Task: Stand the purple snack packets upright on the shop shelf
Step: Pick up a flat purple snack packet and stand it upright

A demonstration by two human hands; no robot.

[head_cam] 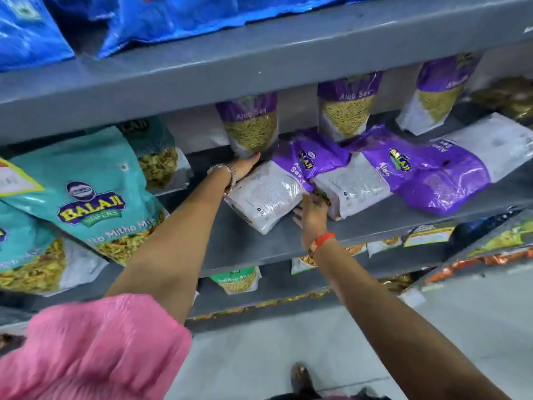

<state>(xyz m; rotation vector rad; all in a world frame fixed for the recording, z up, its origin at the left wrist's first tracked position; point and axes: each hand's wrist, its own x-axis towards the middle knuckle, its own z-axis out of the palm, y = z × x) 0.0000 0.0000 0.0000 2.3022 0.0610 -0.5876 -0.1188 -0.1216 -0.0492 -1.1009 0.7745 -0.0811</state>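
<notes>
Grey shop shelf (288, 243) holds three upright purple packets (250, 125) reading "Aloo Sev" and three lying flat (277, 183), branded "Balaji". Left hand (245, 166) and right hand (313, 210) grip one flat packet.

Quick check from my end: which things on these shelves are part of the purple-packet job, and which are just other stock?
Part of the job:
- flat purple packets lying on the shelf
- upright purple packets at the back
- left hand and right hand, both on the nearest flat packet

Just other stock:
- teal packets
- blue bags above
- green packet below
</notes>
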